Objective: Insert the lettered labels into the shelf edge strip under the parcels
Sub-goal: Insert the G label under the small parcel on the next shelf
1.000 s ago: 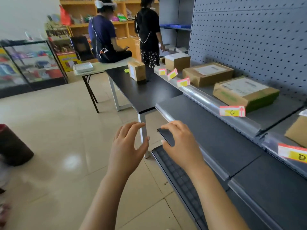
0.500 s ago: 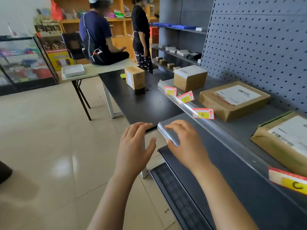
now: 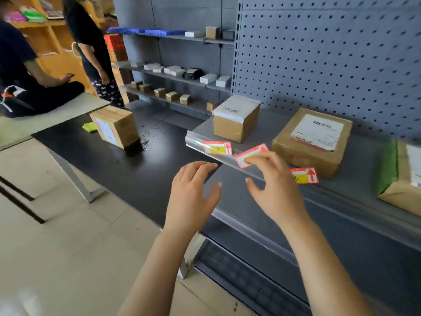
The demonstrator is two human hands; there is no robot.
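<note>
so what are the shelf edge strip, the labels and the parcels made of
Shelf edge strip: looks like clear glossy plastic; it catches light and the label behind shows through.
Labels: probably thin paper or card, matte, printed red, white and yellow.
Parcels: brown cardboard, dull finish, with white paper slips on top.

The right hand (image 3: 271,181) covers the lower part of the tilted middle label (image 3: 249,155), so its letter cannot be read, and whether the fingers touch it cannot be told. The same hand hides the left end of the label (image 3: 305,175) right of it, leaving its letter half seen. The letter on the label (image 3: 217,147) left of the tilted one is too faint to read. The green-taped parcel (image 3: 401,176) is cut off by the right edge. Print on the parcel papers is blurred.
</note>
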